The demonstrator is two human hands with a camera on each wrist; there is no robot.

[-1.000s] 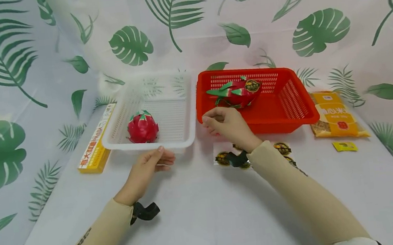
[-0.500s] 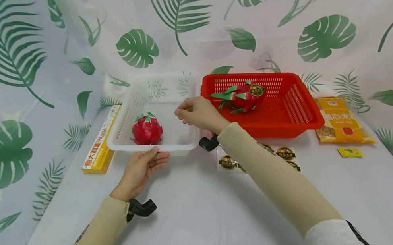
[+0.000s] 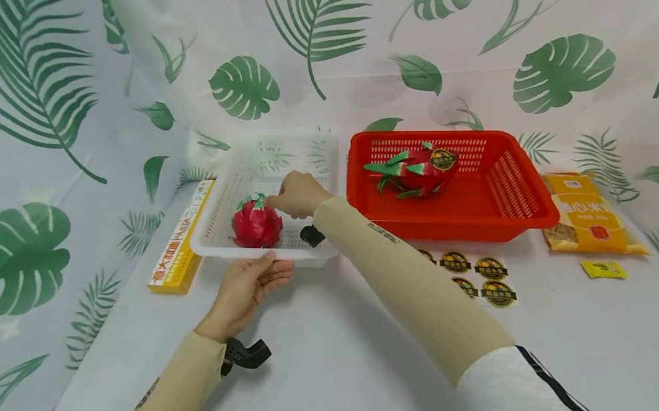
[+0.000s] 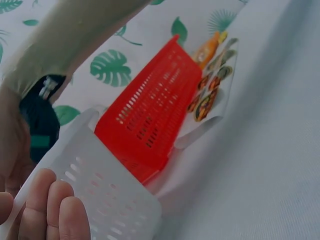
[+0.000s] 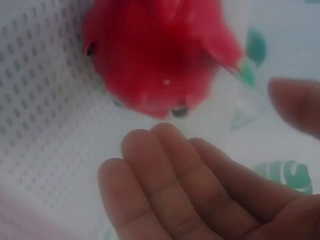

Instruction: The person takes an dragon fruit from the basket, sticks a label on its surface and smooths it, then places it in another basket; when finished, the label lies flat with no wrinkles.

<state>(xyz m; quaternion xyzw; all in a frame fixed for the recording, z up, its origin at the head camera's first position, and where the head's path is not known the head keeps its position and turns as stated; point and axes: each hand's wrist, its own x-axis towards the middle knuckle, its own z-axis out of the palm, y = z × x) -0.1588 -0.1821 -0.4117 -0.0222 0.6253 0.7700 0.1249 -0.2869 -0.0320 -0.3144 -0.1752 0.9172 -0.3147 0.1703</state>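
Note:
A pink-red dragon fruit [image 3: 256, 223] with green tips sits at the front left of the white plastic basket [image 3: 325, 251]. My right hand [image 3: 298, 195] is over this basket, just right of the fruit. In the right wrist view, its fingers [image 5: 160, 185] reach forward below the fruit with the thumb held apart, and I see a gap between fingers and fruit. My left hand [image 3: 242, 292] is at the front rim of the white basket. Its thumb rests at the rim while its fairly straight fingers [image 4: 73, 220] lie alongside the outer wall.
A red basket [image 3: 446, 227] to the right holds another dragon fruit [image 3: 416, 171] bearing a round sticker. In front lies a sheet of stickers [image 3: 491, 269]. A pasta box [image 3: 180, 248] stands left; a yellow grain bag [image 3: 586, 215] and a small yellow packet [image 3: 603, 269] lie right.
My right hand has moved left from the red basket's front rim to beside the dragon fruit in the white basket. The left hand stays at the white rim. The head view has shifted slightly.

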